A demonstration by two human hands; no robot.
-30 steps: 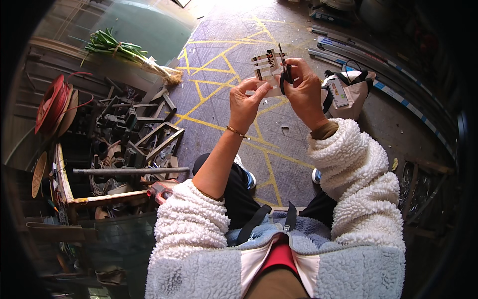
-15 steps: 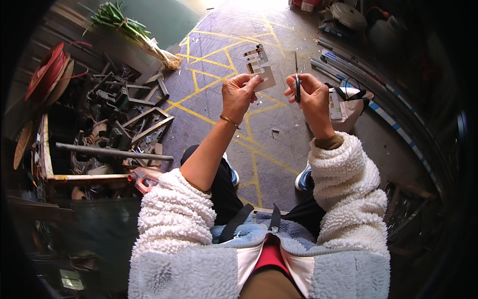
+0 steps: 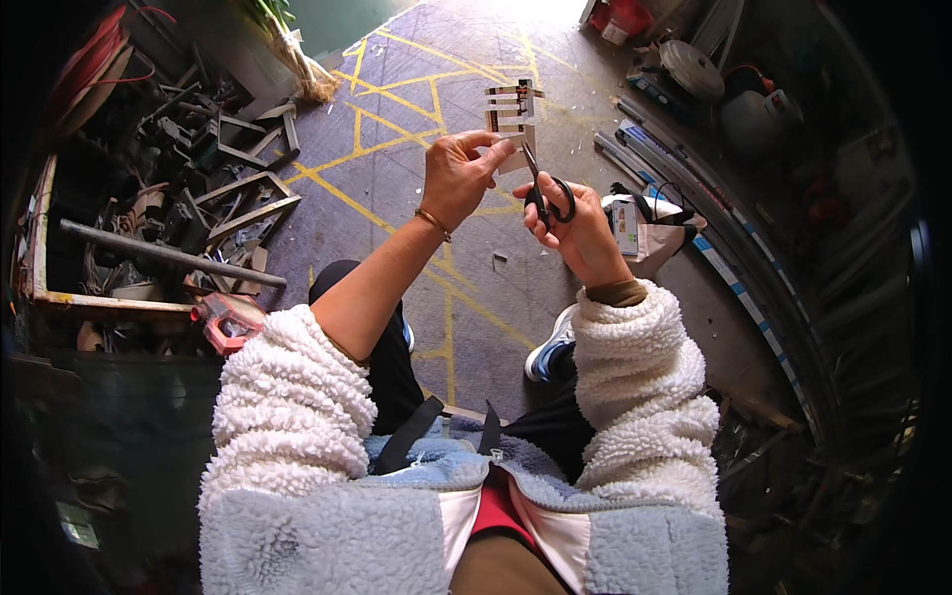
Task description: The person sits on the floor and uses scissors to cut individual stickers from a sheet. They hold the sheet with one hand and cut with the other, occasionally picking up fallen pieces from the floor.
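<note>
In front of me my left hand (image 3: 458, 177) pinches a pale printed card (image 3: 513, 160) between thumb and fingers. Several parallel slits divide its far part into strips with dark and light bands. Black-handled scissors (image 3: 533, 167) are gripped in my right hand (image 3: 580, 233), with fingers at the handle loops. Their blades point away from me and meet the card's right side, close to my left fingertips. Whether the blades are parted there is too small to tell. A small scrap (image 3: 500, 258) lies on the floor below my hands.
At left stand a metal-framed bin (image 3: 45, 223) of scrap, a long pipe (image 3: 169, 253) and a red tool (image 3: 233, 322). Spring onions (image 3: 297, 64) lie beyond. To the right are a pale bag (image 3: 659, 248) and long metal bars (image 3: 684, 169). Yellow lines mark the floor.
My right hand has brought the scissors left to the card and turned them so the handle loops show. The card now stands straighter. The whole view has shifted slightly.
</note>
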